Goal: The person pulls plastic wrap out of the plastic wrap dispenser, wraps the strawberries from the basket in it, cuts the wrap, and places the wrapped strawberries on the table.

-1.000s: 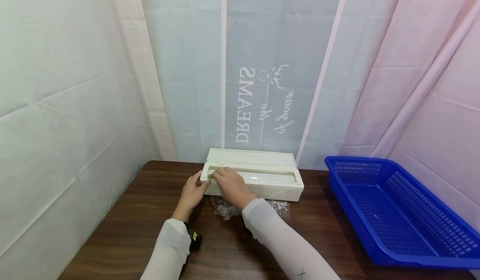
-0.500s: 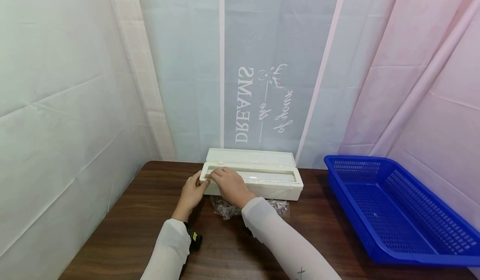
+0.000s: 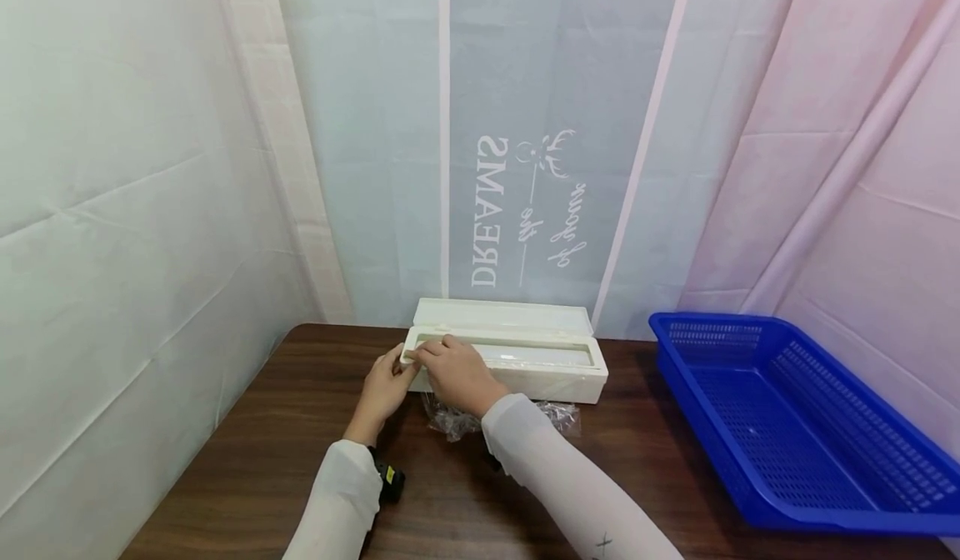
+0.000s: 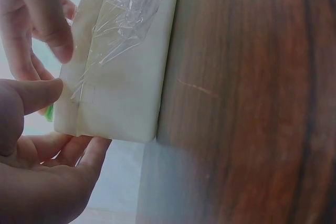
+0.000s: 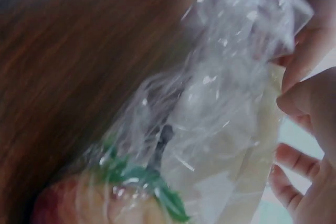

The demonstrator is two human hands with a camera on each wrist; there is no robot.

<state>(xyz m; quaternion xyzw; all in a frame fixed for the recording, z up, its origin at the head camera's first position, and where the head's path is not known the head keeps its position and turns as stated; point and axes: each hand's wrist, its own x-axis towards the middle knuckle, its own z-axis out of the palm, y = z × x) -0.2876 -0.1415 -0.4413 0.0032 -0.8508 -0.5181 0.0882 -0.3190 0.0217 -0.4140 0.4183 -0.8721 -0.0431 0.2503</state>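
A long white cling film dispenser (image 3: 566, 386) stands at the back of the table, its lid (image 3: 502, 318) raised and a white roll (image 3: 536, 356) inside. My left hand (image 3: 384, 392) holds its left end, thumb on the front and fingers around the end. Over the front rim, my right hand (image 3: 459, 377) has its fingers bent at the left corner; a small green slide cutter (image 4: 49, 113) peeks out by its fingertips, mostly hidden. Clear film (image 5: 215, 93) hangs down the front. In the right wrist view, a red and yellow fruit (image 5: 89, 200) with green leaves lies under film.
To the right sits a blue perforated basket (image 3: 708, 427). A dark wooden table (image 3: 247, 452) carries everything, and a printed grey curtain (image 3: 375, 168) hangs close behind the dispenser. Pale cloth walls (image 3: 135, 210) enclose both sides.
My right hand has shifted slightly left along the dispenser's front rim, towards the left hand. The left hand and the dispenser stay nearly where they were.
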